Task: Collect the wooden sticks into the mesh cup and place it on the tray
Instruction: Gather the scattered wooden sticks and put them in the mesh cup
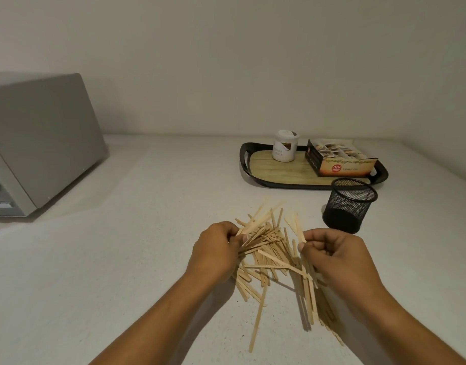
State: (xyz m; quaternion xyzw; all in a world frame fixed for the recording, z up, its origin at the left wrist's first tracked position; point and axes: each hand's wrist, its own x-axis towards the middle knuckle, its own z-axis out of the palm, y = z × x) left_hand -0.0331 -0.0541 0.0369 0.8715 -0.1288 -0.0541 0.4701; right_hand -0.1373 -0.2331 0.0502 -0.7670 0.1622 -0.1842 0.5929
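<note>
Now my left hand (216, 250) clutches a fan of thin pale wooden sticks (268, 248) and my right hand (337, 256) pinches a few more above the heap on the white counter (121, 259), while the black wire-mesh cup (349, 206) stands upright just beyond my right hand.

Single head-worn wide-angle view. It is looking forward and down onto the counter (108, 272) from close above. Both forearms (158, 312) are entering from the bottom edge; left hand (216, 248) and right hand (337, 256) are sitting low centre over the sticks (268, 241). The tray (284, 185) is lying farther off, upper right; the wall (226, 61) is filling the top third.
</note>
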